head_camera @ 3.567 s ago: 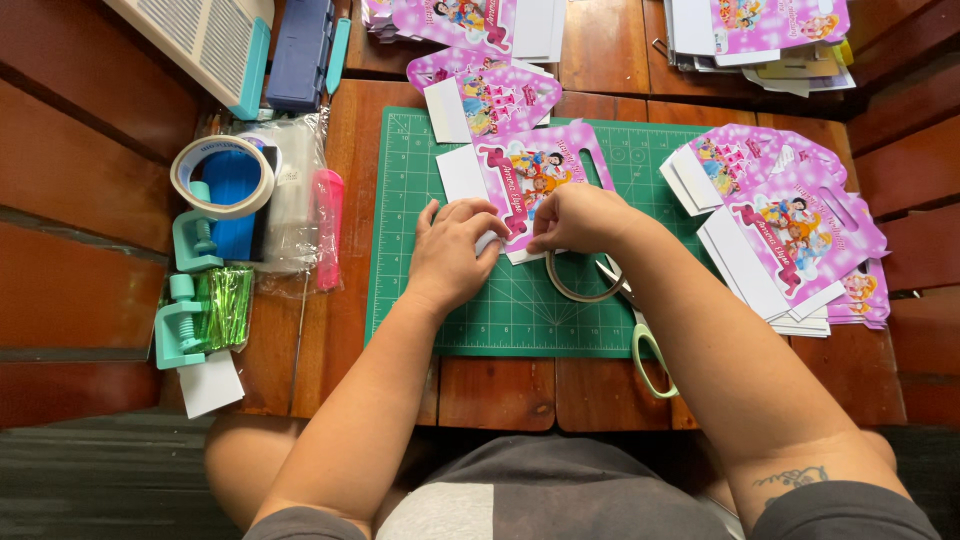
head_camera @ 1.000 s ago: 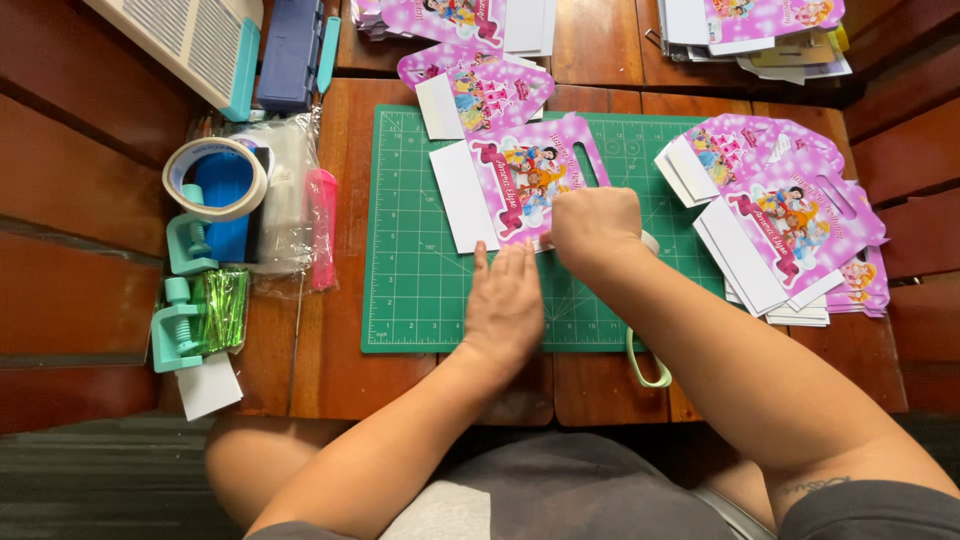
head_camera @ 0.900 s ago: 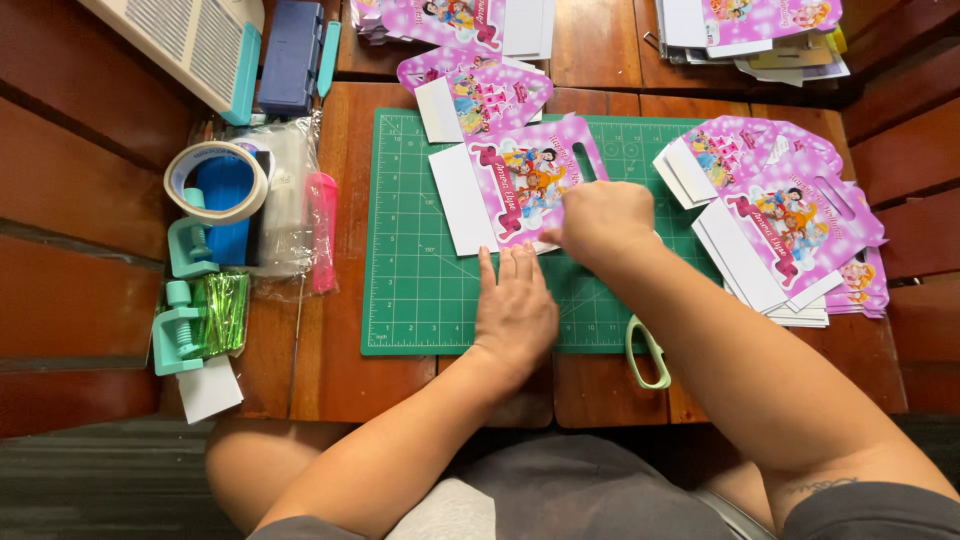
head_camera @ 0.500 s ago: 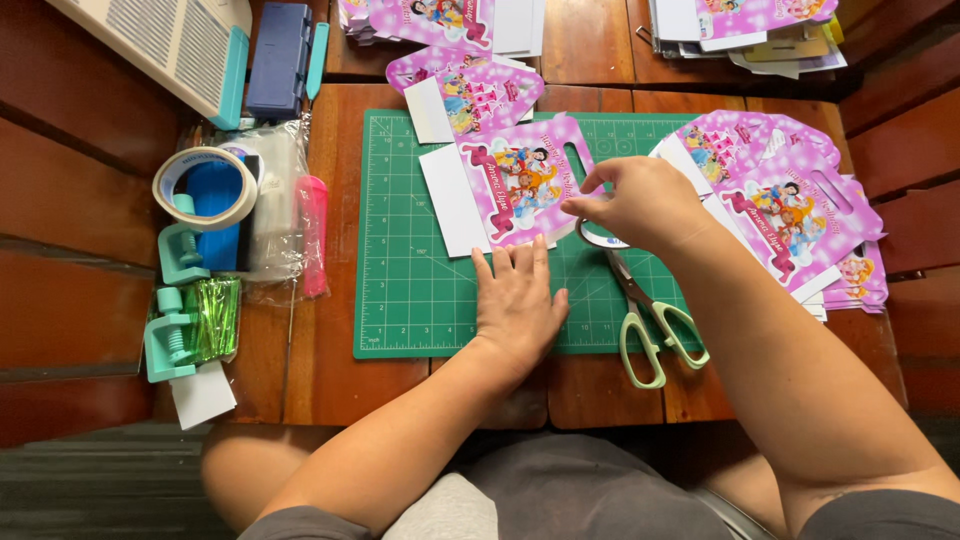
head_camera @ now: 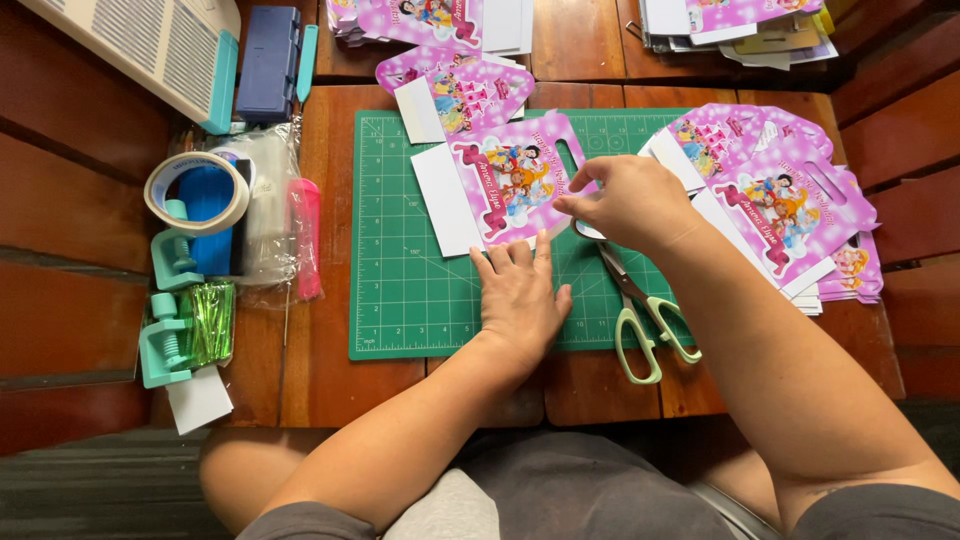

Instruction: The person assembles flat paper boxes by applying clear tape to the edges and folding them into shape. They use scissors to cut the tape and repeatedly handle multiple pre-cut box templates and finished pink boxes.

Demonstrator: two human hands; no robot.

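A: any open space? 
B: lower left of the green cutting mat (head_camera: 400, 300) is bare. Right side's blocked by the scissors (head_camera: 640, 315) and pink box stack (head_camera: 790, 215); tape dispenser (head_camera: 195, 215) crowds the left edge.

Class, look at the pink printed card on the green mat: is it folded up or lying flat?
Flat: the pink card lies spread on the green mat, its white flap out.

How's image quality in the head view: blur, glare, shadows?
Head view: even, soft light; sharp on the left hand, right hand and green cutting mat; faint sheen on the pink printed card; only soft shadows; slight wide-angle bowing at the edges.
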